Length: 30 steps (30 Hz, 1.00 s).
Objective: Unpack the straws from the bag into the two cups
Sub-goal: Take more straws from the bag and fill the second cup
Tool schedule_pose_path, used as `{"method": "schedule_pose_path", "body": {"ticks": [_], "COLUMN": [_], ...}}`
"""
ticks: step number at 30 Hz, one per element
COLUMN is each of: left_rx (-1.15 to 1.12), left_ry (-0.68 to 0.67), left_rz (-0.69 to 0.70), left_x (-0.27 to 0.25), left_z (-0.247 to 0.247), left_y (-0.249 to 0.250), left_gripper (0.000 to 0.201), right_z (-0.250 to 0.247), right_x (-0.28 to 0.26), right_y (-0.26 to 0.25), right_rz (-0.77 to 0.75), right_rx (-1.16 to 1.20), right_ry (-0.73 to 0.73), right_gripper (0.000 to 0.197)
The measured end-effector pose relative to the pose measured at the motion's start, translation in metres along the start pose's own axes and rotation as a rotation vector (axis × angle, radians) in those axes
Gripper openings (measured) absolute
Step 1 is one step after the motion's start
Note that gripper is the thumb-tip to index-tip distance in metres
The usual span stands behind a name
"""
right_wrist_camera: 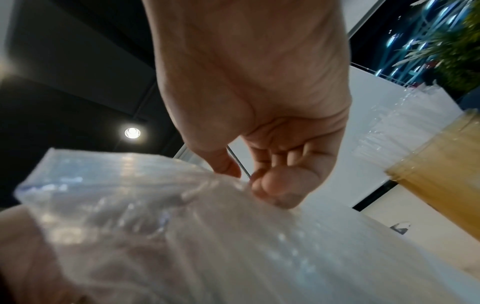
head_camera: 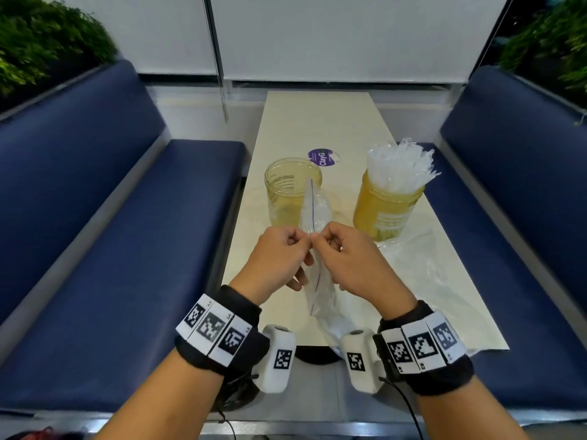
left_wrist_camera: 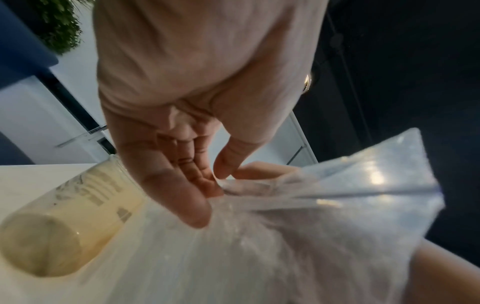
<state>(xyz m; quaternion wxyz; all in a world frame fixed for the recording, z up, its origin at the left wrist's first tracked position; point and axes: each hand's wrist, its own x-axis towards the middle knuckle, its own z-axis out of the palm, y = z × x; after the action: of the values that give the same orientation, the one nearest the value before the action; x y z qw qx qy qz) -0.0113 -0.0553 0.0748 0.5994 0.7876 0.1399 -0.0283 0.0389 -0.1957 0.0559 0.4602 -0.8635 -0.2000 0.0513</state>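
Note:
A clear zip bag (head_camera: 319,281) with a blue seal line is held upright over the near part of the table. My left hand (head_camera: 279,249) and right hand (head_camera: 343,252) each pinch one side of its top edge, knuckles almost touching. The left wrist view shows the bag (left_wrist_camera: 298,216) pinched between thumb and fingers (left_wrist_camera: 192,181); the right wrist view shows the bag (right_wrist_camera: 155,205) pinched the same way. Behind the bag stands an empty clear yellowish cup (head_camera: 290,188), also seen as the cup (left_wrist_camera: 64,226). To the right an amber cup (head_camera: 386,208) holds many wrapped straws (head_camera: 398,166).
A second crumpled clear bag (head_camera: 425,265) lies on the table right of my hands. A purple round sticker (head_camera: 322,158) sits behind the cups. The narrow cream table (head_camera: 317,122) runs between two blue benches (head_camera: 111,249); plants line both sides.

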Motion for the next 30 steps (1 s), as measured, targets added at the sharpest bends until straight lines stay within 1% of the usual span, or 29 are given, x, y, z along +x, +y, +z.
{"method": "schedule_pose_path", "body": {"ticks": [4,7,9,11,14,16,18,19,21,23,25,27,29,30], "left_rx": [-0.019,-0.054,-0.064,-0.019,0.187,0.297,0.372,0.408,0.467,0.515,0.596,0.66,0.698,0.717], "left_ry": [0.018,0.022,0.053,0.141,0.355,0.413,0.438,0.45,0.429,0.356,0.327,0.379,0.446,0.443], "left_rz": [0.031,0.035,0.034,0.057,0.156,0.191,0.213,0.231,0.276,0.321,0.31,0.275,0.255,0.237], "left_x": [0.001,0.0,0.0,0.001,0.003,0.002,0.002,0.002,0.003,0.003,0.004,0.008,0.011,0.013], "left_z": [0.0,0.0,0.0,-0.001,-0.011,-0.017,-0.017,-0.016,-0.013,-0.013,-0.016,-0.019,-0.022,-0.023], "left_y": [0.004,0.007,0.007,0.007,0.006,0.009,0.012,0.013,0.015,0.017,0.016,0.014,0.014,0.015], "left_gripper": [0.019,0.019,0.021,0.021,0.021,0.019,0.017,0.015,0.006,0.012,0.023,0.028,0.031,0.026], "right_z": [-0.004,-0.003,0.002,0.005,0.0,-0.004,-0.005,-0.005,-0.003,-0.003,-0.004,-0.005,-0.005,-0.005], "right_x": [-0.001,-0.002,-0.004,-0.008,-0.008,-0.006,-0.001,0.003,0.01,0.016,0.021,0.027,0.032,0.033], "right_y": [-0.002,-0.005,-0.008,-0.01,-0.009,-0.011,-0.015,-0.019,-0.03,-0.038,-0.043,-0.043,-0.045,-0.048], "right_rz": [0.006,0.0,-0.003,0.005,0.061,0.056,0.001,-0.036,-0.104,-0.126,-0.096,-0.033,0.012,0.034], "right_rx": [0.024,0.044,0.04,0.03,-0.013,-0.082,-0.186,-0.223,-0.299,-0.39,-0.409,-0.403,-0.458,-0.502], "right_ry": [-0.081,-0.074,-0.046,0.029,0.133,0.177,0.224,0.218,0.131,0.043,0.041,0.064,0.049,0.037], "right_gripper": [0.028,0.026,0.024,0.022,0.019,0.019,0.012,0.01,0.017,0.026,0.03,0.022,0.032,0.031]}}
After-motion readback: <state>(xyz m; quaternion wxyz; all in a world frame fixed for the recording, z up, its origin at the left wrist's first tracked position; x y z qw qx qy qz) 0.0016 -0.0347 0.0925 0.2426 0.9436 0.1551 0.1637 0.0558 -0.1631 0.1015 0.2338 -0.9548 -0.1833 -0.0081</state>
